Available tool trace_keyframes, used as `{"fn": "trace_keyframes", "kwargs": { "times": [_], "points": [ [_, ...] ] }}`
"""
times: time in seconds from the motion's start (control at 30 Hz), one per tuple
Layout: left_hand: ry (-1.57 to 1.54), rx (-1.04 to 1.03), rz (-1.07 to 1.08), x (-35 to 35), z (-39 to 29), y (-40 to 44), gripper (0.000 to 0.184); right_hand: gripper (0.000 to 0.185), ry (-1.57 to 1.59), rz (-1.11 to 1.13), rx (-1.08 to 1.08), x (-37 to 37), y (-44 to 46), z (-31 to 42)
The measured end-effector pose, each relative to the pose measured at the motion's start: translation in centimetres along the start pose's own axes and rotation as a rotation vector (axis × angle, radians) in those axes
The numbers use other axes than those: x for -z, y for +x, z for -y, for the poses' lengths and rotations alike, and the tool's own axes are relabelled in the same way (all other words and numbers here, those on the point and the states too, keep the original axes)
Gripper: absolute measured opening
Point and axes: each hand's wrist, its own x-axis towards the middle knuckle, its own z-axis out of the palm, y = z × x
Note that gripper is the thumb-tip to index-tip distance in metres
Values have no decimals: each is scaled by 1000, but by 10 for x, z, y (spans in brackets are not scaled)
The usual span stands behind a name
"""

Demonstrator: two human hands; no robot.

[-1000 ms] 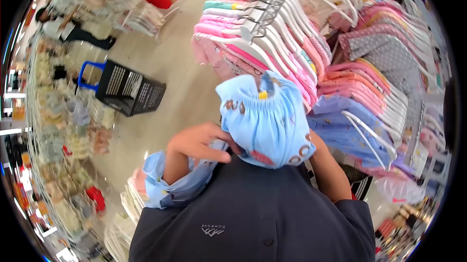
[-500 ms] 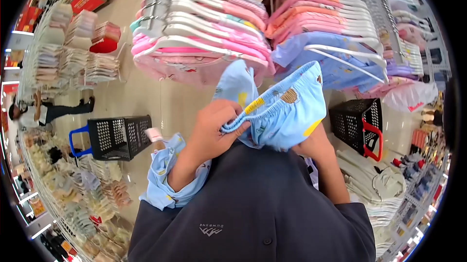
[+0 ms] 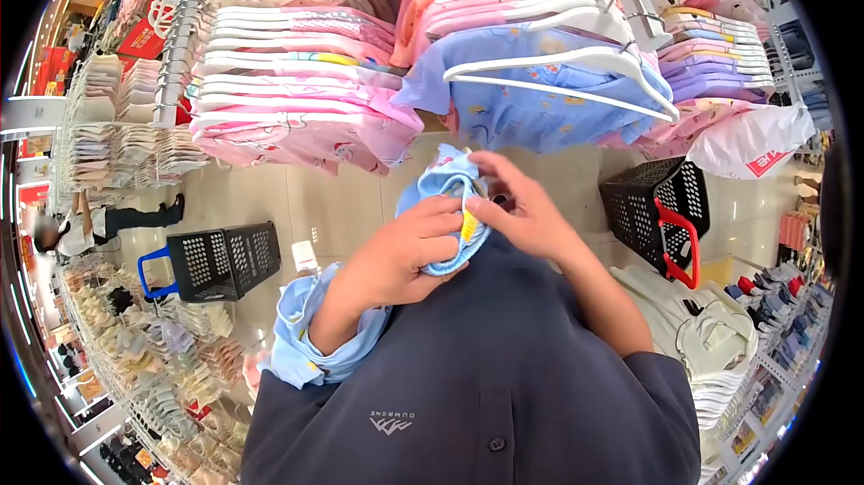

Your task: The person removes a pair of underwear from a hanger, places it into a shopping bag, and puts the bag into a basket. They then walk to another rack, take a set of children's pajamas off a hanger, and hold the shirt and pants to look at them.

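My left hand (image 3: 396,255) is closed around light blue printed children's pants (image 3: 441,181) with an elastic waistband, bunched up in front of my chest. The fingers of my right hand (image 3: 522,211) pinch the same bundle from the other side, the thumb beside a yellow patch. Over my left forearm hangs another light blue printed garment (image 3: 301,327), and a white tag (image 3: 304,256) sticks out by it. Beyond my hands, a white hanger (image 3: 549,62) lies across a blue printed garment (image 3: 531,112) on the rack.
Pink clothes (image 3: 297,139) hang on a rail ahead. On the floor stand a black basket with a blue handle (image 3: 225,260) and one with a red handle (image 3: 661,206). A white plastic bag (image 3: 751,139) hangs at right. A person (image 3: 108,220) stands far left.
The pants were spread out with the waistband stretched between my hands; now they are gathered into a small bundle. My right hand has come up and inward. The racks appear shifted left in view.
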Motion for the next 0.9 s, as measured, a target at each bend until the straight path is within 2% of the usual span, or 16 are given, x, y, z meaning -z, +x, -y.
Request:
{"fn": "trace_keyframes", "kwargs": {
  "times": [0.03, 0.1, 0.23, 0.33, 0.37, 0.4, 0.43, 0.5, 0.53, 0.57, 0.63, 0.7, 0.77, 0.8, 0.87, 0.9],
  "points": [
    [1, 10, -3, -6, -3, 5, 20, 55, 4, 9, -2, 7, 1, -10],
    [-65, 89, 95, -17, -10, 12, 19, 54, 548, 219, -439, 24, -1, -25],
    [-135, 24, 38, -31, -15, 22, 20, 58, 478, 186, -386, 39, -13, -43],
    [-252, -22, 77, -30, -4, 22, 25, 46, 407, 32, -283, 38, -8, -62],
    [-334, 80, 216, -27, 2, 18, 28, 40, 385, -59, -263, 39, -7, -63],
    [-412, 180, 354, -25, 8, 17, 30, 25, 558, -109, -313, 38, -8, -52],
    [-422, 175, 358, -28, 9, 17, 30, 25, 555, -118, -320, 39, -12, -46],
    [-724, 578, 75, -38, 9, 21, 29, 17, 624, -199, -205, 39, -16, -36],
    [-704, 652, 0, -45, 17, 20, 36, 16, 631, -201, -207, 39, -18, -22],
    [-710, 652, 1, -47, 23, 20, 36, 16, 629, -203, -212, 36, -17, -12],
    [-717, 657, -69, -44, 34, 24, 52, 15, 649, -263, -117, 28, -18, 1],
    [-613, 677, 41, -37, 40, 24, 61, 15, 611, -311, -70, 23, -17, 15],
    [-425, 647, 109, -34, 39, 23, 48, 15, 574, -360, -27, 23, -16, 21],
    [-435, 656, 112, -30, 41, 21, 48, 15, 418, -413, 1, 26, -18, 20],
    [-187, 662, 97, -16, 45, 14, 34, 18, 167, -532, 43, 34, -22, 19],
    [-104, 706, 7, -7, 43, 8, 28, 19, 27, -567, 9, 42, -28, 18]
  ]
}}
